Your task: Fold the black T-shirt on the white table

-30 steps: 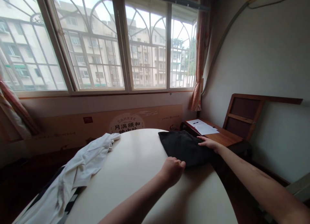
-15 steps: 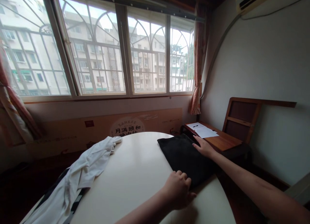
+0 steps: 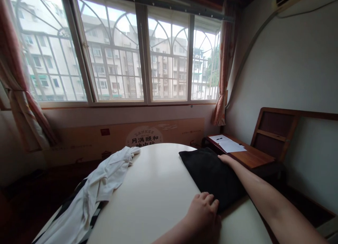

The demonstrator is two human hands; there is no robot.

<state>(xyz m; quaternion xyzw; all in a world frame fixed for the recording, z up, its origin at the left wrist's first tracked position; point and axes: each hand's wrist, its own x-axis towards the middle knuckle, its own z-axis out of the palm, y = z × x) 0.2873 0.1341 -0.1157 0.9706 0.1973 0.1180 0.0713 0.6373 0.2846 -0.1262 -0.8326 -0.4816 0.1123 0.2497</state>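
A folded black garment [image 3: 211, 175] lies flat on the right side of the white round table [image 3: 155, 187]. My left hand [image 3: 204, 212] is at its near corner with the fingers curled over the edge, closed on the cloth. At the far right edge of the garment is my right hand [image 3: 226, 160], its fingers drawn together on the cloth; the fingertips are partly hidden. Whether the garment is trousers or a top cannot be made out.
A crumpled white garment [image 3: 105, 182] drapes over the table's left edge, with darker cloth beneath it. Beyond the table on the right stands a low wooden stand [image 3: 253, 156] with white papers [image 3: 228, 144] and a pen. A printed cardboard panel [image 3: 169, 131] leans below the window.
My right hand has gone from spread fingers on top of the garment to fingers closed at its far right edge. My left hand stays at the near corner. The view has turned slightly left.
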